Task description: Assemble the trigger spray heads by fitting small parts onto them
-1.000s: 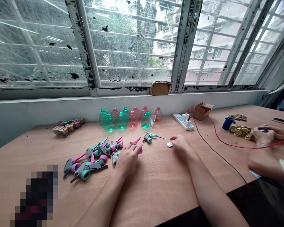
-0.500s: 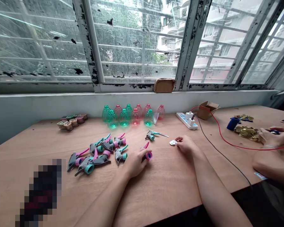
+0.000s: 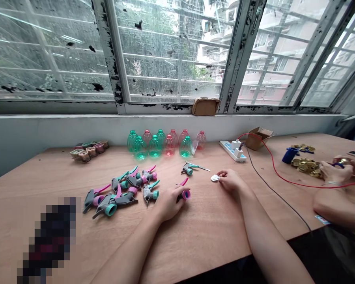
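Note:
My left hand [image 3: 170, 203] is closed round a grey spray trigger head [image 3: 185, 195] with a pink lever and pink collar, the collar facing right; the hand covers most of its body. Farther right, my right hand [image 3: 231, 181] has its fingertips pinched at a small cluster of flat white discs [image 3: 215, 178] on the table. Between and beyond my hands lies a grey and teal spray head [image 3: 189, 169] with a thin tube. To the left of my left hand several more grey spray heads [image 3: 124, 193] with pink or teal parts lie in a group.
Several green and red clear bottles [image 3: 155, 148] stand along the wall. A power strip [image 3: 233, 151], red cable [image 3: 274, 161] and open cardboard box [image 3: 258, 139] are at right. A co-worker's hands [image 3: 337, 170] are near gold-coloured parts [image 3: 306, 166]. Small containers [image 3: 90, 151] sit back left.
My hands stay almost in place, the right fingers shifting slightly at the white discs. At far right, the co-worker's hands have moved a little, and a gold-coloured part now shows in them.

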`<act>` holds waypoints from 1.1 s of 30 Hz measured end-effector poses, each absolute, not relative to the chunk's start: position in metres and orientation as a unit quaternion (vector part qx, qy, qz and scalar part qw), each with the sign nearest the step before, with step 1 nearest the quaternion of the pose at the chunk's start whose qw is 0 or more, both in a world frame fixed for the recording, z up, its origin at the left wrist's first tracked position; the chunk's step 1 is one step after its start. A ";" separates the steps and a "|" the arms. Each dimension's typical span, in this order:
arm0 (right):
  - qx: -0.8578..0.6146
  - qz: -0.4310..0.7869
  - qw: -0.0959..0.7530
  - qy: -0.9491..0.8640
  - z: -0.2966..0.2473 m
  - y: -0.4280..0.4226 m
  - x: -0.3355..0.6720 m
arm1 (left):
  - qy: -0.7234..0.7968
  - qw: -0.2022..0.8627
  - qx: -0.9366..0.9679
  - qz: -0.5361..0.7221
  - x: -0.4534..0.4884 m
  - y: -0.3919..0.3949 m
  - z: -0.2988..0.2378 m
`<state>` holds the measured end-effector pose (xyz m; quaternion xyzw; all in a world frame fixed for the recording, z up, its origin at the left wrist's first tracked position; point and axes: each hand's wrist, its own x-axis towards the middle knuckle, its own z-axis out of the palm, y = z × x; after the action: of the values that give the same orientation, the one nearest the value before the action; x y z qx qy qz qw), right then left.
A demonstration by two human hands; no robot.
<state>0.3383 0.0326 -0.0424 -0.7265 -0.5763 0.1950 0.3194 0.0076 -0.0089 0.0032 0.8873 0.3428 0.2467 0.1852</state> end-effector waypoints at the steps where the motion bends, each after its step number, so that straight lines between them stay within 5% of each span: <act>1: -0.726 0.195 0.320 -0.576 -0.043 0.033 0.338 | 0.342 0.185 0.887 0.249 0.008 -0.009 0.003; 11: -0.730 0.136 0.362 -0.564 -0.024 0.027 0.330 | 0.388 0.202 0.854 0.280 0.007 -0.004 -0.001; 15: -0.595 0.122 0.423 -0.672 0.004 0.010 0.278 | 0.412 0.205 0.835 0.302 0.007 -0.002 -0.004; 20: -0.429 0.126 0.383 -0.808 0.014 -0.008 0.204 | 0.405 0.223 0.821 0.336 0.009 -0.002 -0.004; 33: -0.394 0.134 0.422 -0.805 -0.003 -0.009 0.193 | 0.397 0.225 0.819 0.347 0.009 -0.003 -0.002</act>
<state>0.1932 -0.0094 -0.0035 -0.3937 -0.8054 0.1341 0.4223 0.0094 -0.0028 -0.0021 0.8194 0.3972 0.3466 0.2254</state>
